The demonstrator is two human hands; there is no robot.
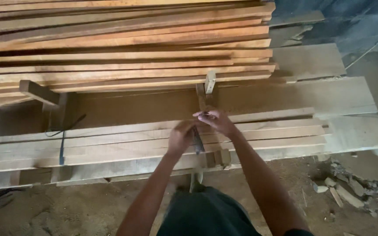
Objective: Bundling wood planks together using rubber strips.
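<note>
Looked like marking-out: left hand (180, 139) pinned a dark square (197, 139) on the planks (110, 140) below the lumber stack (123, 43); right hand's (217, 120) grip pinched a pencil (204, 114). Next probably needed a steady line.

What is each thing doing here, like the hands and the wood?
Left hand: closed around a dark tool on the boards.
Right hand: pinching a thin dark pencil-like thing.
Dark tool: held upright on the planks.
Planks: lying flat, side by side.
Stack of boards: piled up behind.
Wood scraps: scattered on the dirt floor.
</note>
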